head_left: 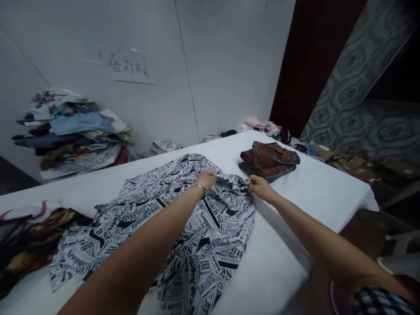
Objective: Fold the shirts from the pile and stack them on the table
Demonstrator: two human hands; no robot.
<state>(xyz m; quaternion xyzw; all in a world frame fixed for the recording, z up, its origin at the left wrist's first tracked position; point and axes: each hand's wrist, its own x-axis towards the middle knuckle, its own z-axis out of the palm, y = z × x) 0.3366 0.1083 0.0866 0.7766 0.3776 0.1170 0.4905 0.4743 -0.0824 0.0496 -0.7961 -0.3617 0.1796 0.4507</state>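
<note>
A white shirt [210, 232] with black newspaper print lies spread and rumpled over the white-covered table. My left hand [206, 179], with a bracelet at the wrist, is closed on the fabric near the shirt's upper middle. Toward the shirt's right side, my right hand [260, 188] pinches a gathered bit of the same cloth. Between the two hands the fabric is pulled into a raised fold. My left forearm covers part of the shirt. Just beyond my right hand sits a folded brown patterned garment [271, 155] on top of a dark folded one.
A tall pile of clothes [82, 131] stands at the back left. Dark patterned garments [39, 236] lie at the table's left. More clothes [262, 127] sit behind the far edge. Cardboard boxes [364, 164] are on the right, beyond the table [328, 192]. A handwritten paper [129, 68] hangs on the wall.
</note>
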